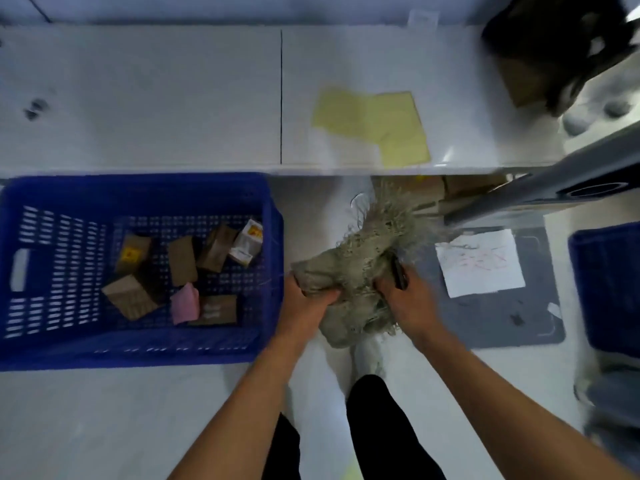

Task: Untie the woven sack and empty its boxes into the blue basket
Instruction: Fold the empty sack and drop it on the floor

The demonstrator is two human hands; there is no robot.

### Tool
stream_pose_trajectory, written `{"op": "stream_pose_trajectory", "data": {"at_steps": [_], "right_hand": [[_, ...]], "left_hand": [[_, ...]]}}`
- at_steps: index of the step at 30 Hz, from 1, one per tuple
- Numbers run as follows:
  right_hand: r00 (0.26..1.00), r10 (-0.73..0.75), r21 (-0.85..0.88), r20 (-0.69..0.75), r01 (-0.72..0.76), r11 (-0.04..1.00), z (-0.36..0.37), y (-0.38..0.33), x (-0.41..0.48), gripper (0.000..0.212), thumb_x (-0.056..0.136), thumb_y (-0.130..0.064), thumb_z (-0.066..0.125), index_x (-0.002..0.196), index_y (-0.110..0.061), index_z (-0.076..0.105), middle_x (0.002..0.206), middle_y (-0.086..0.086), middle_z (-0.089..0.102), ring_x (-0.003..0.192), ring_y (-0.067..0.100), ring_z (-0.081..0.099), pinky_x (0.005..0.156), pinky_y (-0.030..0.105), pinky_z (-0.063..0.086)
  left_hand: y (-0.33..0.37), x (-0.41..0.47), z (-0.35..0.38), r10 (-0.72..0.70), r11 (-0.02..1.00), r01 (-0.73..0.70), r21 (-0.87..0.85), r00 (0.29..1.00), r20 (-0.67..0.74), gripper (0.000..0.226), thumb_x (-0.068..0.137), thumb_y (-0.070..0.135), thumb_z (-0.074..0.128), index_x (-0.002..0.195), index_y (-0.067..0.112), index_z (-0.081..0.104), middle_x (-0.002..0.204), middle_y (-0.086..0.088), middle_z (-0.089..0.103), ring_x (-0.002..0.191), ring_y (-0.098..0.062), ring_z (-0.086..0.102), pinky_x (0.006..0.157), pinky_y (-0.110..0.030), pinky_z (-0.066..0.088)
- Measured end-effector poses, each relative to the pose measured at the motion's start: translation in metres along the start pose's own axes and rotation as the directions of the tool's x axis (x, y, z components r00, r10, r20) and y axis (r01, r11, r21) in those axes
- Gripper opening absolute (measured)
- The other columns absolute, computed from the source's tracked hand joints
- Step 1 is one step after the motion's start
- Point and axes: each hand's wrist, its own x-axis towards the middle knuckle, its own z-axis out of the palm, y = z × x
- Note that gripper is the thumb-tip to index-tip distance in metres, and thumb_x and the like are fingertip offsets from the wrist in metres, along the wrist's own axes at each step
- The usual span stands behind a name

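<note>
Two sheets of yellow paper point(374, 124) lie on the white counter point(138, 98). Below it on the floor, the blue basket point(138, 188) holds several boxes point(181, 259). Just right of it, the crumpled woven sack point(349, 271) is clutched by the left hand point(304, 299) and right hand point(405, 299), each grip curled tight into cloth.

Dim, bluish light — motion blur, edges bowed.

Boxes point(183, 260) in basket point(138, 188); sack point(349, 271) right of basket, before table point(138, 98).
</note>
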Motion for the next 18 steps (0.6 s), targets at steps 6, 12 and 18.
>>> {"op": "stream_pose_trajectory", "data": {"at_steps": [6, 12, 18], "right_hand": [[0.998, 0.047, -0.14, 0.047, -0.041, 0.989, 0.068, 0.095, 0.124, 0.042, 0.094, -0.049, 0.055, 0.129, -0.024, 0.057, 0.112, 0.004, 0.068, 0.096, 0.026, 0.062, 0.084, 0.04, 0.051], [0.998, 0.016, -0.232, 0.063, -0.001, 0.973, 0.13, 0.135, 0.219, 0.043, 0.095, -0.039, 0.055, 0.131, -0.018, 0.054, 0.12, 0.011, 0.065, 0.108, 0.034, 0.06, 0.091, 0.041, 0.049], [0.998, -0.028, -0.376, 0.051, 0.045, 0.925, 0.162, 0.142, 0.278, 0.046, 0.094, -0.04, 0.057, 0.135, -0.022, 0.051, 0.121, 0.011, 0.066, 0.106, 0.035, 0.063, 0.086, 0.04, 0.05]], "left_hand": [[-0.105, 0.123, 0.032, -0.111, 0.993, 0.108, -0.05, 0.992, -0.053, 0.031, 0.084, 0.007, 0.078, 0.094, 0.034, 0.066, 0.086, 0.016, 0.076, 0.08, -0.003, 0.07, 0.069, -0.021, 0.059], [-0.165, 0.213, 0.047, -0.344, 0.927, 0.327, -0.185, 0.937, -0.066, 0.028, 0.083, 0.026, 0.078, 0.108, 0.03, 0.065, 0.103, 0.0, 0.07, 0.091, -0.018, 0.068, 0.061, -0.029, 0.059], [-0.199, 0.263, 0.052, -0.468, 0.86, 0.46, -0.221, 0.884, 0.016, 0.058, 0.079, 0.042, 0.08, 0.13, 0.022, 0.06, 0.122, -0.007, 0.068, 0.107, -0.026, 0.066, 0.066, -0.035, 0.061]]}}
